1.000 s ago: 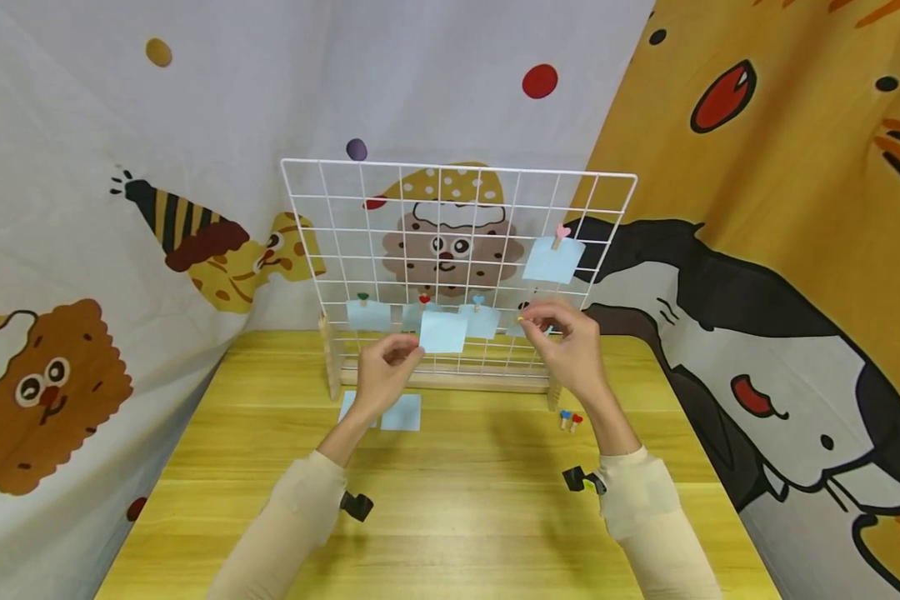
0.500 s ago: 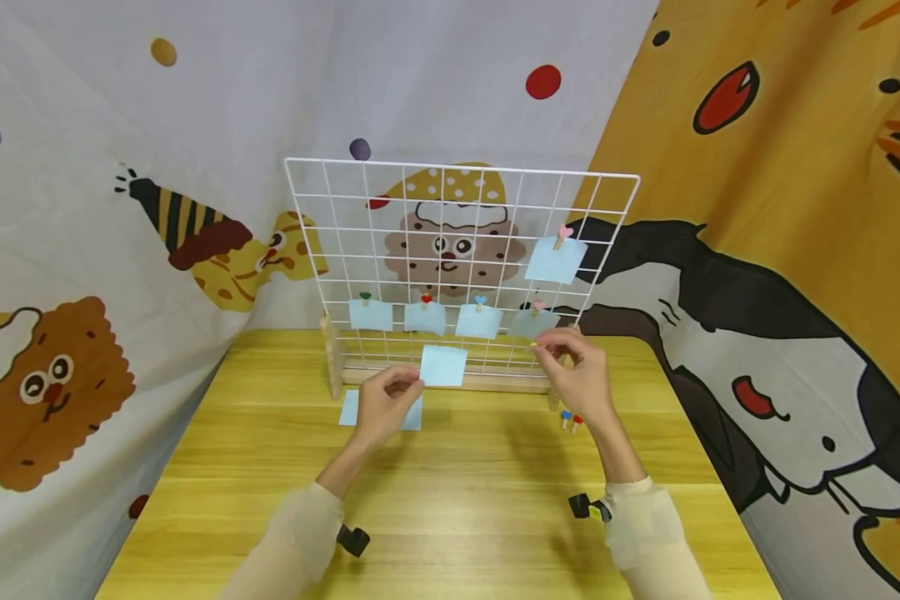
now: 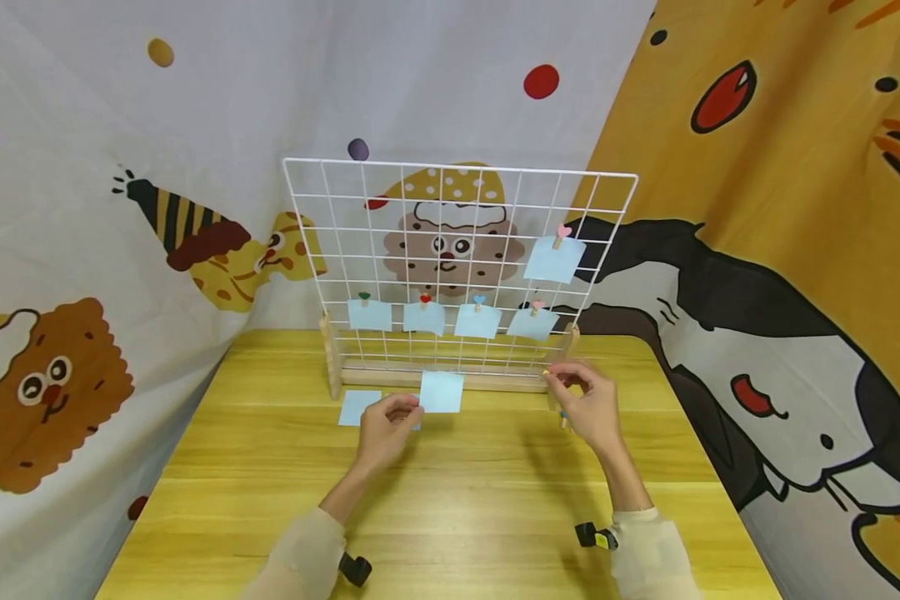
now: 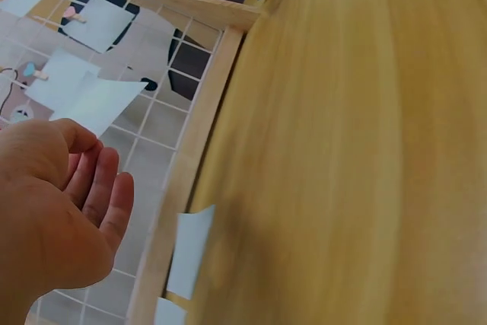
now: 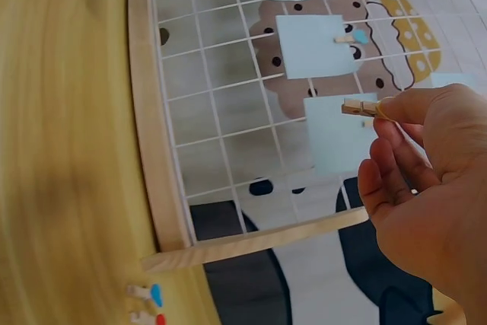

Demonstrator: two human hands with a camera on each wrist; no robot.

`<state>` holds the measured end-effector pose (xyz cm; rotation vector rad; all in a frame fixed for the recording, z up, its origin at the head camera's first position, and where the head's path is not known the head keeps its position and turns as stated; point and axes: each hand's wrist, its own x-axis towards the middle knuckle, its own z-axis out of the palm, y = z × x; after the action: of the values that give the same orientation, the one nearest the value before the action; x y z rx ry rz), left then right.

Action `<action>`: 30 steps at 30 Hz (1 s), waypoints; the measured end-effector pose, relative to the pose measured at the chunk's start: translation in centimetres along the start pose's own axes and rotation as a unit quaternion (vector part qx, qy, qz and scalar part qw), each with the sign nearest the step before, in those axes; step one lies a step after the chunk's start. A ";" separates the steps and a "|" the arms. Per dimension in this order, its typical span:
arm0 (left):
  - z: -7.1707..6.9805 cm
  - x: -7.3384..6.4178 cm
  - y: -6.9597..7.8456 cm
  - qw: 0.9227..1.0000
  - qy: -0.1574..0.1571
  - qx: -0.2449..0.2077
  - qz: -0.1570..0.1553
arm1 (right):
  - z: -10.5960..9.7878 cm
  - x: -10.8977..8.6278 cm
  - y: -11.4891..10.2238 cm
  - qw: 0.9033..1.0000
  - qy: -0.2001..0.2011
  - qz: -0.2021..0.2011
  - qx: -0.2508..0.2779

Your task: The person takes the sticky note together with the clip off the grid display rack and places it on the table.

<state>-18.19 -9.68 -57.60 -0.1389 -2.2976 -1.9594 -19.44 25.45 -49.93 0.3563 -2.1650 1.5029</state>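
My left hand pinches a light blue paper sheet by its left edge, between thumb and fingers. In the head view the sheet overlaps the rack's wooden base bar. My right hand holds a small wooden clothespin between thumb and forefinger, its bare tips pointing away from the hand. Its decorated end is mostly covered by the fingers, with a bit of yellow showing. In front of both hands stands a white wire grid rack. A row of blue sheets, among them one sheet under a blue heart clothespin, hangs low on it.
Another sheet hangs higher at the grid's right, under a pink heart clothespin. On the wooden table lie blue sheets near the left hand. Blue and red clothespins lie by the rack's right foot.
Both hands have come down and back from the grid, the left with the paper sheet and the right with the clothespin. The right hand has also shifted slightly right.
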 end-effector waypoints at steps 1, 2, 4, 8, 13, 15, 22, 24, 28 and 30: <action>0.1 -0.2 -0.2 1.000 0.002 -0.003 -0.002 | 0.0 -0.2 0.2 1.000 -0.001 0.001 -0.004; 0.3 -0.3 -0.3 1.000 0.005 -0.005 -0.004 | -0.1 -0.4 0.5 1.000 -0.001 0.002 -0.006; 0.5 -0.6 -0.7 1.000 0.011 -0.005 -0.010 | -0.1 -0.8 0.8 1.000 -0.001 0.004 -0.005; 1.1 -1.1 -1.5 1.000 0.021 0.005 -0.020 | -0.1 -1.6 1.4 1.000 -0.001 0.013 0.001; 1.6 -1.6 -2.1 0.999 0.020 0.027 -0.031 | -0.2 -2.6 1.9 1.000 0.005 0.019 0.000; 1.8 -1.7 -2.1 0.998 0.018 0.035 -0.038 | -0.3 -3.1 2.2 1.000 0.008 0.029 -0.006; 2.2 -1.5 -2.3 0.996 0.029 0.061 -0.058 | -0.7 -4.3 2.8 0.999 0.001 0.053 -0.004; 2.3 -1.4 -2.3 0.995 0.034 0.071 -0.063 | -0.8 -4.5 3.1 0.999 0.001 0.052 -0.005; 2.5 -1.1 -2.4 0.992 0.045 0.083 -0.084 | -1.1 -4.9 3.5 0.998 -0.008 0.056 -0.005; 2.6 -0.9 -2.6 0.990 0.052 0.088 -0.092 | -1.3 -5.2 3.7 0.998 -0.013 0.062 -0.005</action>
<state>-17.74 -7.52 -60.65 0.1940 -2.4779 -1.7797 -16.49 27.70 -55.28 0.2429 -2.2517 1.5602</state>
